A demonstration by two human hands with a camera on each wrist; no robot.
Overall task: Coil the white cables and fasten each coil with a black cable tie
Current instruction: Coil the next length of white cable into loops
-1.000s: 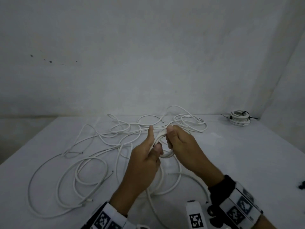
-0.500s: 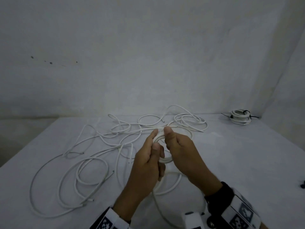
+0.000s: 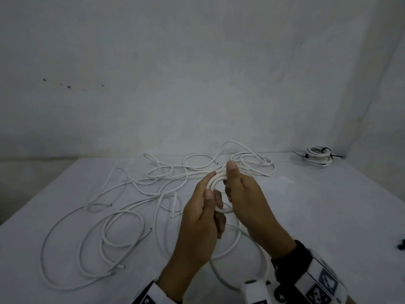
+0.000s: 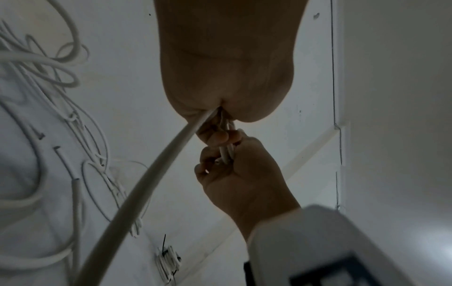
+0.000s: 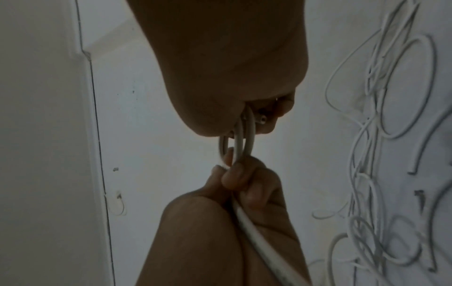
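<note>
Right wrist [image 3: 291,257] wearing black cuff, white camera block [image 3: 255,292], checkered marker band [image 3: 322,284]; left wrist [image 3: 151,295] wearing matching marker band.

White cables [image 3: 122,218] show a smooth, slightly glossy plastic sheath, as does the coil [image 3: 219,194] in hand; table [image 3: 328,216] surface matt white, wall [image 3: 197,73] matt, faintly rough plaster; cable tie [image 3: 328,150] thin black plastic.

Loose cables [image 3: 135,207] apparently clutter left.
</note>
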